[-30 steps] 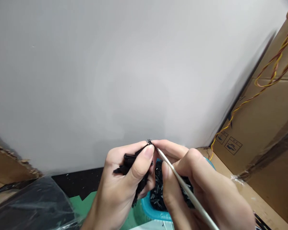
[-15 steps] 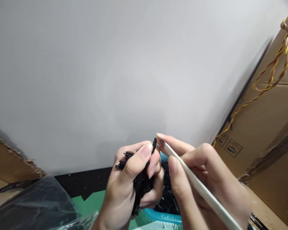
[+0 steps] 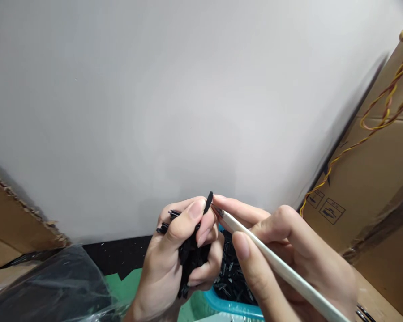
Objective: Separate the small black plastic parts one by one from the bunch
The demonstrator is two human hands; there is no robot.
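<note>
My left hand (image 3: 174,255) is closed around a bunch of thin black strips (image 3: 191,264), whose ends stick out past the thumb and below the palm. Between its thumb and index finger one small black piece (image 3: 208,202) stands up, tip exposed. My right hand (image 3: 289,250) grips a slim white-handled tool (image 3: 282,266) with a small metal tip; its exact kind is unclear. That tip reaches the side of the raised black piece, and the right index fingertip lies close beside it. Below the hands sits a blue-rimmed container (image 3: 233,307) holding many black pieces (image 3: 230,273), partly hidden by the right hand.
A pale wall (image 3: 188,112) rises behind the hands. Cardboard boxes flank both sides, one right (image 3: 379,179) and one left (image 3: 13,223). Twisted yellow-brown wire (image 3: 387,100) hangs at right. Clear plastic wrap (image 3: 50,286) lies at lower left, beside a green surface (image 3: 129,286).
Both hands have shifted slightly left in the view. The tool's tip has come closer to the raised black piece, and the right index finger has lowered a little.
</note>
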